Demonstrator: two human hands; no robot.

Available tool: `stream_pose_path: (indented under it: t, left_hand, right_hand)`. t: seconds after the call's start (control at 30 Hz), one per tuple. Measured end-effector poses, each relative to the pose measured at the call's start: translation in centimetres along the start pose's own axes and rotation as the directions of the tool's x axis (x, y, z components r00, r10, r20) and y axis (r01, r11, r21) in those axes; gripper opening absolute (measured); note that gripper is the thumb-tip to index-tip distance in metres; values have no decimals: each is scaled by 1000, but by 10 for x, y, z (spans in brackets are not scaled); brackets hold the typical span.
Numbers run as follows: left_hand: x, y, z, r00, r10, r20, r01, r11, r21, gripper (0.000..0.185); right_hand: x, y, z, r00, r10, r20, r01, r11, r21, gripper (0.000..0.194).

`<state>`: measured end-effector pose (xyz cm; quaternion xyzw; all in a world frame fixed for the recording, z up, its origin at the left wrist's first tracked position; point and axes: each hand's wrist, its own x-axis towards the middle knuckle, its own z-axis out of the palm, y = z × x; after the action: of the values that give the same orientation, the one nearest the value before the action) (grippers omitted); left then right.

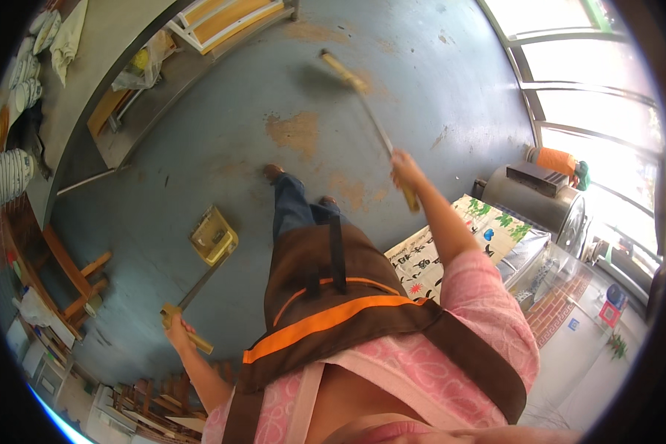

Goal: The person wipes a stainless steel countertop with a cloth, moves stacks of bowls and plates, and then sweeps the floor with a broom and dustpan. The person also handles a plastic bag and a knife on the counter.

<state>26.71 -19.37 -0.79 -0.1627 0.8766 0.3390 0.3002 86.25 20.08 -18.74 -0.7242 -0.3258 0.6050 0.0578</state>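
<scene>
My left hand point(178, 331) grips the yellow handle of a long-handled dustpan point(215, 235), whose yellow pan hangs over the blue-grey floor point(244, 205) to the left of my legs. Some dark matter shows in the pan, too unclear to name. My right hand point(406, 169) is closed around the handle of a long broom point(374, 116), with a yellow end below the fist. The broom's head reaches away from me, above or on the floor near a worn brown patch; whether it touches cannot be told. A brown apron with orange trim covers my front.
At upper left, a counter point(102, 55) holds stacked bowls, over a shelf with a plastic bag. Wooden stools point(83, 277) stand left. A metal cylinder point(524, 194) and a table with a printed cover point(422, 255) are at right, by windows. More wooden furniture stands at lower left.
</scene>
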Motion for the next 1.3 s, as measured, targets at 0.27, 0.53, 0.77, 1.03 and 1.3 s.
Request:
stream_pose_path:
  t: [0.27, 0.53, 0.77, 1.03, 1.3]
  left_hand:
    - [-32, -34, 16, 991, 115, 66, -119, 991, 58, 15]
    - [-37, -64, 27, 988, 145, 61, -151, 983, 100, 11]
    - [-42, -85, 30, 970, 208, 124, -224, 965, 134, 9]
    - [-38, -74, 13, 970, 187, 152, -206, 972, 116, 10]
    - [-9, -69, -20, 956, 195, 219, -229, 963, 140, 13]
  right_hand:
    - [82, 81, 33, 987, 24, -162, -52, 984, -171, 49]
    - [-127, 161, 56, 888, 159, 432, -268, 942, 204, 63]
    - [-116, 161, -73, 997, 42, 63, -56, 971, 233, 54]
    - [39, 164, -122, 962, 140, -236, -76, 962, 263, 51]
    - [-190, 276, 106, 967, 210, 145, -237, 948, 211, 54]
